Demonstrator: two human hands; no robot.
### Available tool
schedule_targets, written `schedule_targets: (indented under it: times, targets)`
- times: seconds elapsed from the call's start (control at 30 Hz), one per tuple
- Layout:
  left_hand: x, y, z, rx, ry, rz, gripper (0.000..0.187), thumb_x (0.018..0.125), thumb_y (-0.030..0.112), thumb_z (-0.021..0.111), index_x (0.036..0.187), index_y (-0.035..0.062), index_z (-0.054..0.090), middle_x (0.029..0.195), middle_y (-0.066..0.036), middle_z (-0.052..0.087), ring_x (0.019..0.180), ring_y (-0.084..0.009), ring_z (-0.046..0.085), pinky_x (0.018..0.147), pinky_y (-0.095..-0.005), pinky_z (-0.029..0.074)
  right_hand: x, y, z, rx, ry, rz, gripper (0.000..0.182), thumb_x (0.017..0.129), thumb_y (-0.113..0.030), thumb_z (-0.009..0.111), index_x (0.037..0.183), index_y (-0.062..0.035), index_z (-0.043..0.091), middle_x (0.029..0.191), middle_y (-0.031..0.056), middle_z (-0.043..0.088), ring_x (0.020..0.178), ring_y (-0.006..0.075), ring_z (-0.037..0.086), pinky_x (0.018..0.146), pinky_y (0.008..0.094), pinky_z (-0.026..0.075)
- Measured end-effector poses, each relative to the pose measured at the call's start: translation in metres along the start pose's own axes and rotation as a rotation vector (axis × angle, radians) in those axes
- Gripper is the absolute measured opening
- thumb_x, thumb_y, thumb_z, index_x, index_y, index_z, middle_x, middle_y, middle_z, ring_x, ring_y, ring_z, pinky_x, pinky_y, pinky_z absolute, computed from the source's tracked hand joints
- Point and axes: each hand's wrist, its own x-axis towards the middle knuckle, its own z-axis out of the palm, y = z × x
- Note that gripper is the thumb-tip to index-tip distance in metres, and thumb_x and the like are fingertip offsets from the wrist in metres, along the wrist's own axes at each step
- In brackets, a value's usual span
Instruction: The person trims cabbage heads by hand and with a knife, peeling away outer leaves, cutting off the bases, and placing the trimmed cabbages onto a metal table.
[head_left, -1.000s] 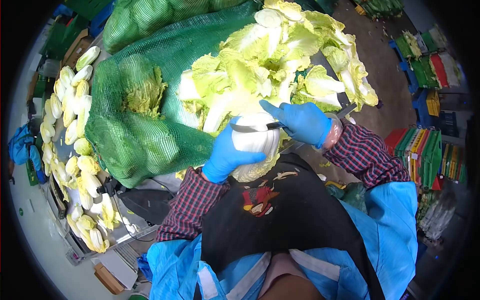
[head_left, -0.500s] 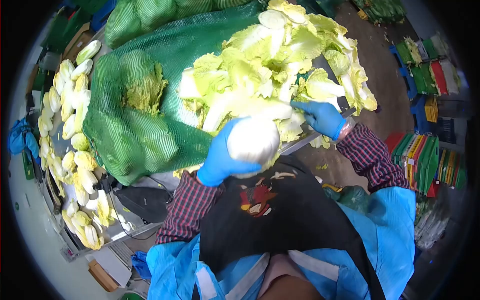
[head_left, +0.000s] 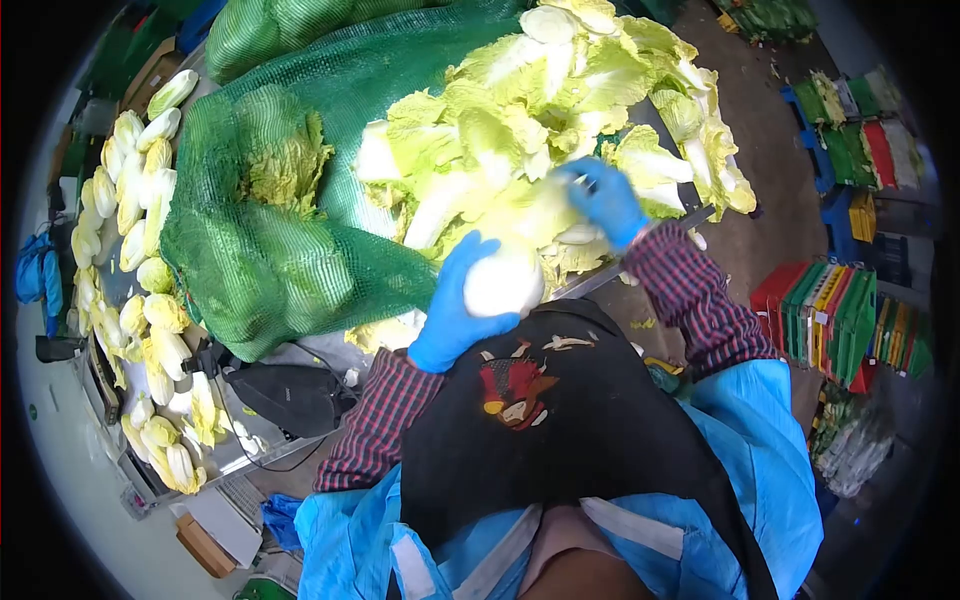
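Note:
My left hand (head_left: 452,318), in a blue glove, grips a napa cabbage (head_left: 506,280) with its round white base turned toward me, close in front of my black apron. To the right and farther out, my right hand (head_left: 608,203), also gloved in blue, is closed above the loose leaves. A small dark bit shows at its fingers, but motion blur hides what it is. Around and beyond both hands spreads a heap of loose napa cabbage leaves (head_left: 500,140), with pale leaf bases among them.
A green mesh sack (head_left: 300,285) of cabbages lies left of my left hand, another mesh sack (head_left: 300,25) behind it. Several peeled napa cabbages (head_left: 160,200) cover the table's left side near a black bag (head_left: 290,395). Coloured crates (head_left: 825,315) stand at right.
My right hand has moved left and away from me, over the leaves. The cabbage in my left hand has tilted and come slightly left, and my left fingers have shifted around it.

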Motion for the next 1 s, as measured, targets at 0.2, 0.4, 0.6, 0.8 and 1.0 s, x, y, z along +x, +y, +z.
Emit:
schedule_targets:
  times: [0.2, 0.4, 0.6, 0.8, 1.0]
  targets:
    - [-0.02, -0.004, 0.003, -0.552, 0.195, -0.548, 0.073, 0.075, 0.016, 0.078, 0.134, 0.006, 0.036, 0.13, -0.018, 0.044, 0.124, -0.0291, 0.044, 0.102, -0.0377, 0.04, -0.022, -0.022, -0.009, -0.269, 0.168, -0.065, 0.022, 0.081, -0.018, 0.066, 0.1, -0.0063, 0.065, 0.081, 0.0094, 0.061, 0.069, 0.0213, 0.06, 0.065, 0.0327, 0.05]
    - [-0.016, -0.006, -0.002, -0.674, 0.222, -0.525, 0.077, 0.078, 0.009, 0.072, 0.14, 0.0033, 0.028, 0.128, -0.015, 0.045, 0.119, -0.0251, 0.047, 0.098, -0.036, 0.044, -0.065, -0.038, 0.047, 0.663, -0.5, 0.894, 0.067, 0.081, -0.035, 0.074, 0.134, -0.0054, 0.046, 0.113, 0.0101, 0.061, 0.092, 0.0192, 0.062, 0.083, 0.0319, 0.05]
    - [0.01, 0.021, 0.008, -0.533, 0.374, -0.214, 0.071, 0.079, 0.007, 0.068, 0.14, -0.0011, 0.032, 0.136, -0.015, 0.043, 0.125, -0.0258, 0.043, 0.106, -0.0379, 0.035, -0.056, -0.086, 0.048, 1.269, -0.296, 0.374, 0.098, 0.068, -0.014, 0.084, 0.147, -0.0065, 0.025, 0.139, 0.01, 0.045, 0.128, 0.0216, 0.044, 0.105, 0.0356, 0.039]
    - [0.028, 0.012, 0.005, -0.001, 0.411, 0.096, 0.055, 0.084, 0.007, 0.059, 0.134, -0.0048, 0.042, 0.133, -0.019, 0.045, 0.125, -0.0286, 0.044, 0.108, -0.0375, 0.032, -0.055, -0.09, 0.05, 1.381, -0.192, 0.499, 0.094, 0.068, 0.0, 0.077, 0.147, -0.0066, 0.026, 0.136, 0.0101, 0.049, 0.125, 0.0234, 0.047, 0.105, 0.038, 0.041]
    - [0.029, 0.025, -0.001, 0.179, 0.431, 0.153, 0.051, 0.086, 0.002, 0.048, 0.136, -0.0037, 0.041, 0.131, -0.02, 0.049, 0.121, -0.0294, 0.048, 0.105, -0.0371, 0.035, -0.064, -0.079, 0.055, 1.361, -0.116, 0.452, 0.086, 0.069, -0.005, 0.075, 0.143, -0.0051, 0.032, 0.132, 0.0108, 0.051, 0.121, 0.0247, 0.051, 0.105, 0.0395, 0.042]
